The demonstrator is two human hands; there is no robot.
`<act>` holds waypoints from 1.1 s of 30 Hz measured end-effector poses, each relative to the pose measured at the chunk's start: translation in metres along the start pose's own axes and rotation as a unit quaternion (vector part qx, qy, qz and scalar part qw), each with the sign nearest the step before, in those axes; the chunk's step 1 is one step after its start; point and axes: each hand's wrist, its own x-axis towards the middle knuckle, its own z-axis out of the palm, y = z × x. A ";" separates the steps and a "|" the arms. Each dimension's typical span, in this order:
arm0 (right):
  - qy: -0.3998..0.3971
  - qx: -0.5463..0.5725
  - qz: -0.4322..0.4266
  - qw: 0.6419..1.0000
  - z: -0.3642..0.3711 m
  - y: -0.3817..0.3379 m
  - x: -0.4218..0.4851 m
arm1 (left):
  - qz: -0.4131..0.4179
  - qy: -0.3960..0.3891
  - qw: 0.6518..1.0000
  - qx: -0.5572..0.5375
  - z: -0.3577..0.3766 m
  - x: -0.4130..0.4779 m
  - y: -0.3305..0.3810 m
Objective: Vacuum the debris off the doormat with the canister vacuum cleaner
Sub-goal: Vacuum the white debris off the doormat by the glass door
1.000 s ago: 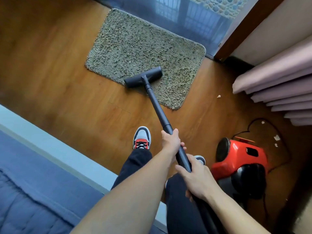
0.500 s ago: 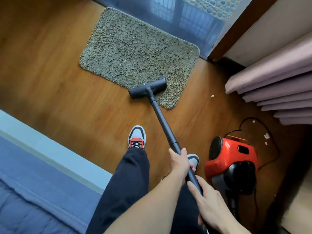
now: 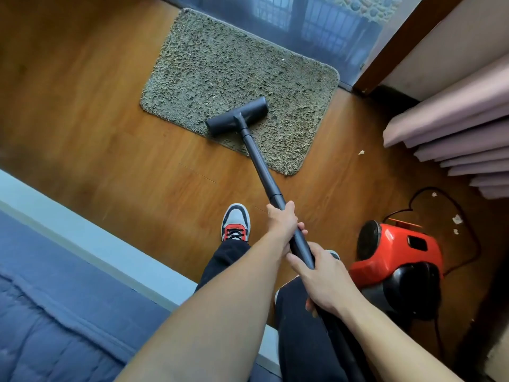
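**Both hands on the wand, head at the mat's near edge**

From my remote seat I read it left to right. The blue bed fills the lower left, with bare wooden floor beyond it. The shaggy doormat lies against the glass door, pale specks scattered in its pile. The floor head sits on the mat's near edge, angled, its left end reaching the border — half a second ago it lay closer to me on that edge, so it has pushed a little further onto the mat.

My left hand is clamped around the wand just below its collar, arm stretched long and nearly straight. The right hand is wrapped around the wand lower down, close behind the left, wrist bent inward. Both arms have extended since the earlier frame.

Right of them the red canister vacuum stands on the floor, well apart from the mat, with paper scraps just beyond it.
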 end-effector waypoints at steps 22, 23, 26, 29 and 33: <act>-0.024 0.035 0.043 0.998 0.008 0.030 -0.021 | -0.018 0.033 0.998 0.045 0.001 -0.011 -0.043; -0.029 0.044 0.038 0.998 0.007 0.021 -0.016 | -0.012 0.041 0.998 0.050 0.000 -0.007 -0.033; -0.039 0.051 0.024 0.998 0.001 0.001 -0.003 | 0.001 0.051 0.997 0.060 -0.003 0.003 -0.007; -0.038 0.049 0.024 0.998 -0.006 -0.003 0.000 | -0.008 0.047 0.997 0.067 0.002 0.003 0.001; -0.024 0.041 0.066 0.997 -0.012 0.024 -0.020 | -0.025 0.013 0.997 0.068 0.018 -0.017 -0.025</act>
